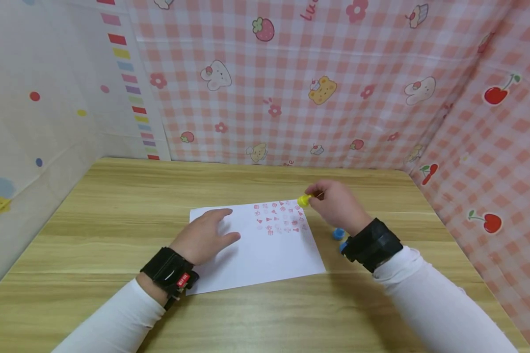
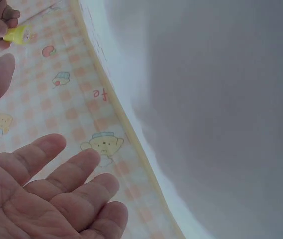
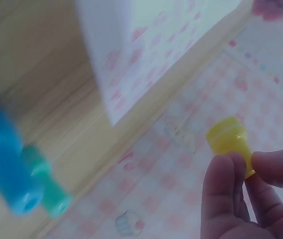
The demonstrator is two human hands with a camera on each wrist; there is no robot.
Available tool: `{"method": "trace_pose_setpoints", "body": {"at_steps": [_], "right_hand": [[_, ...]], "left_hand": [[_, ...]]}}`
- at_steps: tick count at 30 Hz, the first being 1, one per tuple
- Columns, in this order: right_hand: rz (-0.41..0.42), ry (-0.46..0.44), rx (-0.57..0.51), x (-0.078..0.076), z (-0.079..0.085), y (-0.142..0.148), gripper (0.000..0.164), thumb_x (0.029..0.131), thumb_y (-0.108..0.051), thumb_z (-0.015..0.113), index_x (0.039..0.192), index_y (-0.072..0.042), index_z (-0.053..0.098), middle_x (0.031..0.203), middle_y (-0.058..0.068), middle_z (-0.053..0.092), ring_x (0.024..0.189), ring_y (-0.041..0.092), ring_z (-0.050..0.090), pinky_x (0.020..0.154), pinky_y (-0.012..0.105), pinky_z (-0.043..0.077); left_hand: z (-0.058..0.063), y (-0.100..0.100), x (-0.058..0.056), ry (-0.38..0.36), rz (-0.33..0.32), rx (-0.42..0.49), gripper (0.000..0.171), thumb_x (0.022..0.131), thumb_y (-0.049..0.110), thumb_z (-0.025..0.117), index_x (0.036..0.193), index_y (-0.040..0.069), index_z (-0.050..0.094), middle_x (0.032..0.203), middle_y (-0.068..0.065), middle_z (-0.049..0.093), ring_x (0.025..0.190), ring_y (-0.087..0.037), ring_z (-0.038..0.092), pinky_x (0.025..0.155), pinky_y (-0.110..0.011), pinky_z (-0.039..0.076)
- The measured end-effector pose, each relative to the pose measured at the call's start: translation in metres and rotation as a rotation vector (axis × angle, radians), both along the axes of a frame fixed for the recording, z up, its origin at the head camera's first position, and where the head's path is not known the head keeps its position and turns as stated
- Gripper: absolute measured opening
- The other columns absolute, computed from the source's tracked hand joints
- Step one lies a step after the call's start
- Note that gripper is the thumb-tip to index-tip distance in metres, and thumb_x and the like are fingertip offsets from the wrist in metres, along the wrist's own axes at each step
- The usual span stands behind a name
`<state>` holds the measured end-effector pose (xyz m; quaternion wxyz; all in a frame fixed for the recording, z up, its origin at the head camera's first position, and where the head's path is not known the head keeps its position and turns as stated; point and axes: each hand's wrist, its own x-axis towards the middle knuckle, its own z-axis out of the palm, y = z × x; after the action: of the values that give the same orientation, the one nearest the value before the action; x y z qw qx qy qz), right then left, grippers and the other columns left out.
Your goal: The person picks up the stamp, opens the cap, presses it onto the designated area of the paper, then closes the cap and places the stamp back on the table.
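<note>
My right hand pinches a small yellow stamp between thumb and fingers near the paper's far right corner. The right wrist view shows this yellow stamp held up, apart from the paper. Its round face is turned partly toward the left wrist camera. A white sheet of paper lies on the table, with several rows of small red and pink prints in its upper right part. Over the sheet's left side is my left hand, fingers extended and spread from the thumb, holding nothing.
By the right wrist stands a blue stamp, with another blue thing partly hidden by the wristband. The right wrist view has a blue stamp and a green stamp on the wooden table. Patterned cloth hangs behind.
</note>
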<state>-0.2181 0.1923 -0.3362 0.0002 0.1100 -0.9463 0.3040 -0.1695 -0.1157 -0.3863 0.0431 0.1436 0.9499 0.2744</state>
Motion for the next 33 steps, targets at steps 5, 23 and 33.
{"method": "trace_pose_setpoints", "body": {"at_steps": [5,23,33], "right_hand": [[0.044,-0.022,-0.068,0.008,-0.002,-0.015,0.01,0.088,-0.014,0.064,0.097,-0.014,0.065,0.09,0.002,0.064,0.078,0.018,0.055,0.064,0.032,0.051],[0.163,-0.168,-0.317,0.031,-0.015,-0.05,0.009,0.084,-0.013,0.069,0.092,-0.016,0.065,0.09,0.001,0.065,0.076,0.017,0.06,0.067,0.035,0.053],[0.225,-0.223,-0.375,0.037,-0.024,-0.063,0.008,0.084,-0.01,0.067,0.091,-0.015,0.065,0.086,0.002,0.068,0.078,0.016,0.062,0.067,0.035,0.051]], "left_hand": [[0.0,0.004,0.001,0.021,-0.002,0.034,0.064,0.087,0.047,0.062,0.137,0.011,0.045,0.135,-0.011,0.048,0.123,-0.023,0.039,0.1,-0.048,0.036],[0.004,0.024,0.005,0.084,-0.065,0.198,0.052,0.089,0.041,0.062,0.133,0.015,0.051,0.13,0.0,0.054,0.118,-0.011,0.043,0.098,-0.044,0.039],[0.001,0.032,0.008,0.068,-0.11,0.358,0.037,0.089,0.032,0.065,0.123,0.021,0.057,0.113,0.01,0.061,0.098,-0.002,0.055,0.085,-0.037,0.049]]}}
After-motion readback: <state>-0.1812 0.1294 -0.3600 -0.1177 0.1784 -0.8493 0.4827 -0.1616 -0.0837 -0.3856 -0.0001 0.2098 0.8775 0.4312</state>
